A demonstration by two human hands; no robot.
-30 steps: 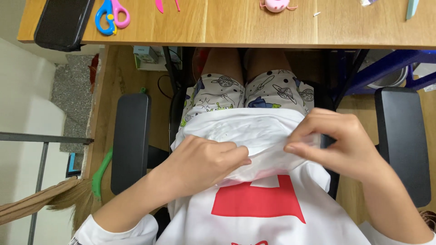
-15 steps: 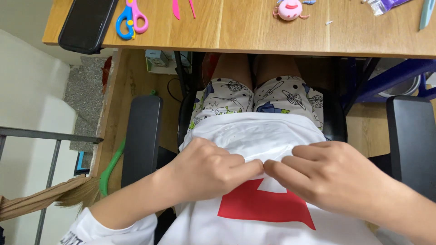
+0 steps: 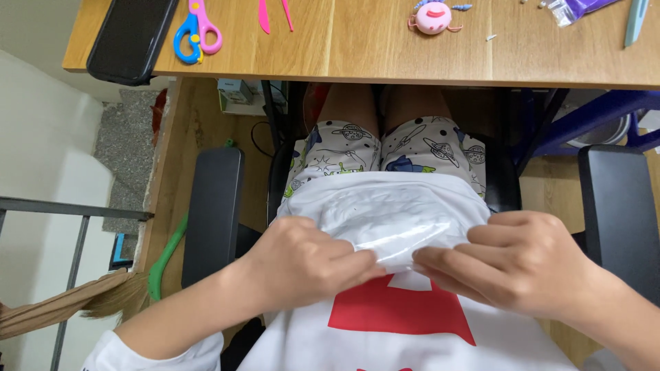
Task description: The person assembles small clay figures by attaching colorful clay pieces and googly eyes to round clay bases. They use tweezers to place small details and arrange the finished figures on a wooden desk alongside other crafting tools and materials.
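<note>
- Hands meet at the lap: the left hand point(image 3: 302, 264) and the right hand point(image 3: 522, 264) each pinch the near edge of a clear plastic bag point(image 3: 392, 220), thumbs and fingertips closed on the film, the two sets of fingertips almost touching.
- Progress, as a judgement: the bag looks gripped at its edge but not yet pulled apart; it lies crumpled and flat just beyond the fingertips, on the white shirt with a red patch point(image 3: 402, 309).
- Well beyond the fingers, on the wooden desk point(image 3: 357, 48), lie blue-and-pink scissors point(image 3: 196, 31) and a small pink toy figure point(image 3: 433, 17), untouched.
- Hard to tell: whether the bag holds anything, where its opening is, and what the fingertips hide. Objects at the desk's far right are cut off.
</note>
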